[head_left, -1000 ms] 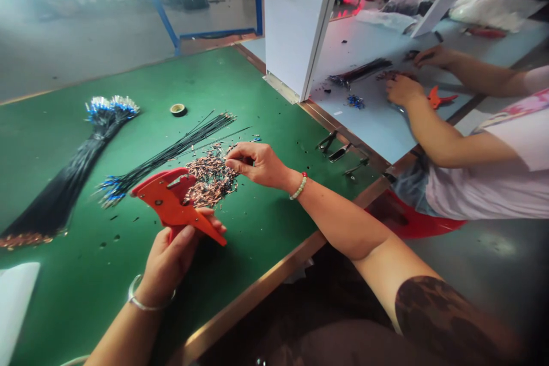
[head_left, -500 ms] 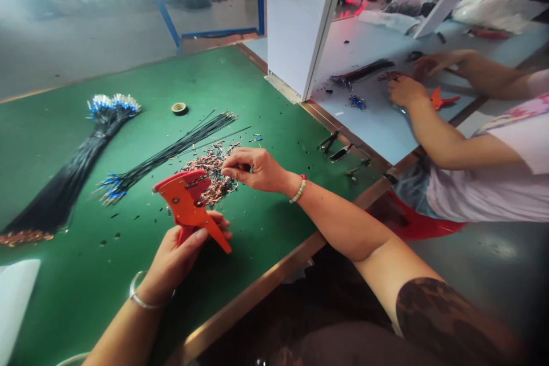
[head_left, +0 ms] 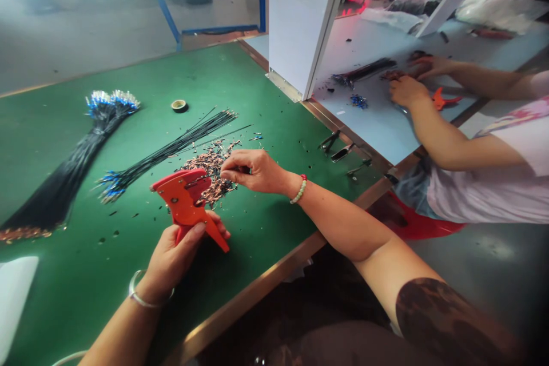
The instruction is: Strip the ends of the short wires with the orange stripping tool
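Note:
My left hand (head_left: 182,249) is wrapped round the handles of an orange and red wire stripper (head_left: 182,197), whose head points up and away from me. My right hand (head_left: 251,170) is pinched just right of the stripper's head; whatever lies between the fingertips is too small to make out. Below and behind both hands spreads a pile of short copper and black wire scraps (head_left: 218,189). Beyond it lies a loose bundle of thin black wires (head_left: 175,146) with blue terminals at the near-left end. A thicker bundle of black wires (head_left: 71,154), blue and silver at the top, rests farther left.
A tape roll (head_left: 179,106) lies on the green table (head_left: 240,274) behind the wires. A white upright panel (head_left: 295,28) stands at the table's far right corner. Beyond it, a co-worker's hands (head_left: 409,91) work beside another orange tool (head_left: 444,100). Metal clamps (head_left: 343,151) sit near the right edge.
Both hands and the wire stripper keep nearly the same pose. The whole view has shifted very slightly. The co-worker's far hand has moved a little.

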{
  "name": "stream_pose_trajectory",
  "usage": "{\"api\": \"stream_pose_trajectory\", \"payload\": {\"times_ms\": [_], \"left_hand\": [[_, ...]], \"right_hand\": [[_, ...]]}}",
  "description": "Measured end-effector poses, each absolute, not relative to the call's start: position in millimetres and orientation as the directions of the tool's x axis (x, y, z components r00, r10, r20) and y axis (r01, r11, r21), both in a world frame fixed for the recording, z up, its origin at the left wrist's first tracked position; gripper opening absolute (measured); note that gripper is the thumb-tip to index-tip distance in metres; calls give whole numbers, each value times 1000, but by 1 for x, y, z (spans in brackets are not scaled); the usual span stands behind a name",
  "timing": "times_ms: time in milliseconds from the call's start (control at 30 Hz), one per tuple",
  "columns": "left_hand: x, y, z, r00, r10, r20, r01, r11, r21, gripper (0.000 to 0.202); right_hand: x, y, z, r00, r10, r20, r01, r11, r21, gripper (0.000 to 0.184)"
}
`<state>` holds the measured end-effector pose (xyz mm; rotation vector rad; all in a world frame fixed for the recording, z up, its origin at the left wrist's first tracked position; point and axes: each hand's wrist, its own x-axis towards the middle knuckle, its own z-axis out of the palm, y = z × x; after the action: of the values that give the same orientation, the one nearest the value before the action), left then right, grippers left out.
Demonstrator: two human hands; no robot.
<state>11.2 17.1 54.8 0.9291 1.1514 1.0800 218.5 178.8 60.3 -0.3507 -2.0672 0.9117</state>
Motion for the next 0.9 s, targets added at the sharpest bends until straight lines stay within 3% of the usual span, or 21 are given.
{"api": "stream_pose_trajectory", "payload": {"times_ms": [467,900], "left_hand": [[9,16,51,7,979,-204,-113,203,973,42],[13,16,59,-45,980,-195,61,197,978,45]], "right_hand": [[220,178,63,-641,547,539,-23,687,-726,17],[220,178,65,-635,593,496,-20,629,-777,16]]}}
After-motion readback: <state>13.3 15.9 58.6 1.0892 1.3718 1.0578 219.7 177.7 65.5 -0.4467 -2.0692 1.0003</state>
